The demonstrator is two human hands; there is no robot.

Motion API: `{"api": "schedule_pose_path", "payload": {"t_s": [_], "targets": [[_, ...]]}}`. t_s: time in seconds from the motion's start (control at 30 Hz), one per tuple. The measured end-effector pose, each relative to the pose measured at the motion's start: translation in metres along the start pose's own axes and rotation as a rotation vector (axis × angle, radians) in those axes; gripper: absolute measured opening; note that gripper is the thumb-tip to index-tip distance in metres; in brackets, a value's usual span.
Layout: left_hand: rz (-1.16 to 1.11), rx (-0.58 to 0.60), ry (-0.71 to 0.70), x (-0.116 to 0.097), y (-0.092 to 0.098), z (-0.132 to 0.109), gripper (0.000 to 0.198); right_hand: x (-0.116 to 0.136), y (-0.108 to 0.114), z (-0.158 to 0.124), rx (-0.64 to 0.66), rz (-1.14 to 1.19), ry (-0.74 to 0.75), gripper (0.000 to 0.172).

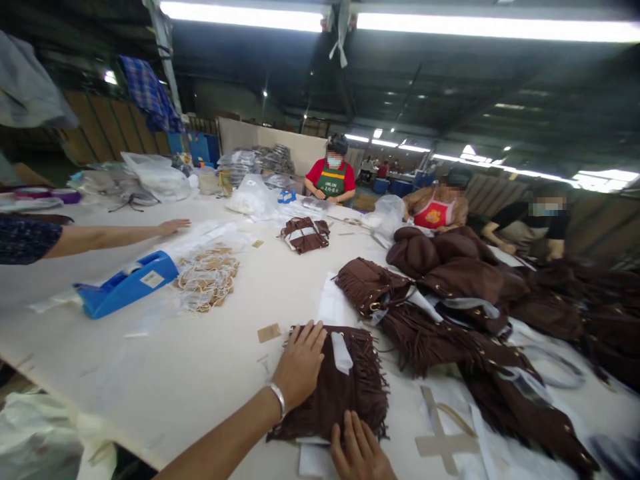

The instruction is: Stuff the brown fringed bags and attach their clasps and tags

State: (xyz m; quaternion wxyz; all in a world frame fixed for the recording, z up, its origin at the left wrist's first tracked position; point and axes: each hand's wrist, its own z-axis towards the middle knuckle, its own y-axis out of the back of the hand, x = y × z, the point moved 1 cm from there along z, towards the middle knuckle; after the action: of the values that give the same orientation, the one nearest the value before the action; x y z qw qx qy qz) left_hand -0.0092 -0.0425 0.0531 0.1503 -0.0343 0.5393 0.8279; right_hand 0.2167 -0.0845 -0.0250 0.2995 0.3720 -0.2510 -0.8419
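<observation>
A brown fringed suede bag (350, 393) lies flat on the white table (200, 373) right in front of me. My left hand (300, 363) presses palm-down on its upper left corner, with a silver bracelet on the wrist. My right hand (357, 450) rests on the bag's near edge, fingers spread. A white tag (341, 352) lies on top of the bag. White paper shows under the near edge.
A pile of brown fringed bags (450, 300) fills the right side. A blue tape dispenser (127, 283) and a heap of paper tags (207, 277) sit left. Another person's arm (115, 235) reaches in from the left. Three workers sit across the table.
</observation>
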Motion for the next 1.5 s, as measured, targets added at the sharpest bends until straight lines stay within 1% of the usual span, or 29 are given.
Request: {"api": "schedule_pose_path", "payload": {"t_s": [0.07, 0.1, 0.17, 0.23, 0.3, 0.4, 0.47, 0.57, 0.63, 0.67, 0.77, 0.83, 0.87, 0.9, 0.93, 0.97, 1.0, 1.03, 1.07, 1.1, 1.13, 1.17, 1.23, 1.3, 1.33, 1.37, 1.4, 1.43, 1.5], "targets": [[0.025, 0.081, -0.056, 0.002, -0.029, 0.009, 0.051, 0.0, 0.004, 0.0, 0.055, 0.026, -0.011, 0.032], [0.034, 0.114, -0.064, 0.005, -0.04, 0.011, 0.052, 0.0, 0.007, 0.0, 0.091, 0.047, -0.025, 0.033], [0.047, 0.154, -0.071, 0.011, -0.051, 0.013, 0.056, -0.001, 0.014, 0.002, 0.181, 0.094, -0.052, 0.034], [0.055, 0.168, -0.083, 0.016, -0.051, 0.016, 0.057, -0.001, 0.019, 0.005, 0.269, 0.134, -0.069, 0.035], [0.056, 0.175, -0.091, 0.019, -0.048, 0.02, 0.057, -0.001, 0.021, 0.006, 0.309, 0.162, -0.08, 0.035], [0.032, 0.167, -0.101, 0.018, -0.049, 0.022, 0.055, 0.003, 0.019, 0.004, 0.267, 0.165, -0.111, 0.033], [0.01, 0.124, -0.098, 0.018, -0.054, 0.02, 0.051, 0.006, 0.014, 0.0, 0.232, 0.15, -0.123, 0.032], [0.01, 0.043, -0.068, 0.023, -0.059, 0.011, 0.04, 0.007, 0.01, -0.003, 0.222, 0.131, -0.133, 0.031], [0.031, 0.021, -0.053, 0.034, -0.055, -0.002, 0.036, 0.007, 0.011, -0.003, 0.243, 0.13, -0.133, 0.032], [0.042, 0.015, -0.048, 0.042, -0.05, -0.011, 0.035, 0.007, 0.012, -0.003, 0.256, 0.132, -0.132, 0.032], [0.091, -0.012, 0.008, 0.07, -0.025, -0.039, 0.03, 0.008, 0.014, -0.005, 0.282, 0.144, -0.133, 0.034], [0.146, -0.07, 0.115, 0.08, -0.006, -0.051, 0.029, 0.009, 0.012, -0.007, 0.288, 0.153, -0.14, 0.035], [0.17, -0.111, 0.176, 0.079, 0.003, -0.053, 0.031, 0.01, 0.011, -0.008, 0.291, 0.157, -0.145, 0.035], [0.181, -0.147, 0.213, 0.073, 0.009, -0.052, 0.032, 0.01, 0.01, -0.009, 0.294, 0.161, -0.145, 0.035], [0.177, -0.163, 0.212, 0.062, 0.012, -0.049, 0.034, 0.011, 0.009, -0.01, 0.299, 0.164, -0.142, 0.034], [0.154, -0.153, 0.17, 0.048, 0.011, -0.043, 0.036, 0.011, 0.009, -0.011, 0.306, 0.167, -0.138, 0.034], [0.117, -0.105, 0.075, 0.031, 0.008, -0.037, 0.039, 0.01, 0.009, -0.011, 0.312, 0.169, -0.134, 0.034], [0.085, -0.028, -0.029, 0.016, 0.002, -0.031, 0.042, 0.01, 0.009, -0.01, 0.317, 0.168, -0.131, 0.034], [0.064, 0.043, -0.105, 0.003, -0.005, -0.026, 0.046, 0.009, 0.01, -0.01, 0.321, 0.165, -0.131, 0.033], [0.056, 0.101, -0.147, -0.004, -0.012, -0.023, 0.05, 0.009, 0.011, -0.009, 0.322, 0.16, -0.133, 0.033], [0.06, 0.145, -0.157, -0.006, -0.019, -0.023, 0.053, 0.008, 0.012, -0.008, 0.321, 0.154, -0.136, 0.032], [0.074, 0.175, -0.145, -0.001, -0.025, -0.024, 0.053, 0.008, 0.013, -0.007, 0.317, 0.15, -0.135, 0.031], [0.126, 0.21, -0.073, 0.021, -0.031, -0.033, 0.051, 0.008, 0.015, -0.005, 0.307, 0.142, -0.13, 0.03], [0.205, 0.21, 0.081, 0.048, -0.027, -0.041, 0.049, 0.007, 0.016, -0.005, 0.298, 0.137, -0.129, 0.029], [0.242, 0.188, 0.17, 0.058, -0.022, -0.044, 0.048, 0.007, 0.016, -0.004, 0.296, 0.137, -0.133, 0.029], [0.26, 0.151, 0.233, 0.063, -0.015, -0.044, 0.046, 0.007, 0.016, -0.004, 0.297, 0.139, -0.139, 0.029], [0.251, 0.106, 0.253, 0.062, -0.009, -0.043, 0.044, 0.007, 0.017, -0.004, 0.298, 0.142, -0.146, 0.029], [0.211, 0.064, 0.22, 0.053, -0.003, -0.041, 0.042, 0.006, 0.017, -0.004, 0.297, 0.145, -0.151, 0.029], [0.062, 0.014, 0.051, 0.021, 0.002, -0.033, 0.04, 0.006, 0.017, -0.004, 0.296, 0.153, -0.156, 0.029]]}}
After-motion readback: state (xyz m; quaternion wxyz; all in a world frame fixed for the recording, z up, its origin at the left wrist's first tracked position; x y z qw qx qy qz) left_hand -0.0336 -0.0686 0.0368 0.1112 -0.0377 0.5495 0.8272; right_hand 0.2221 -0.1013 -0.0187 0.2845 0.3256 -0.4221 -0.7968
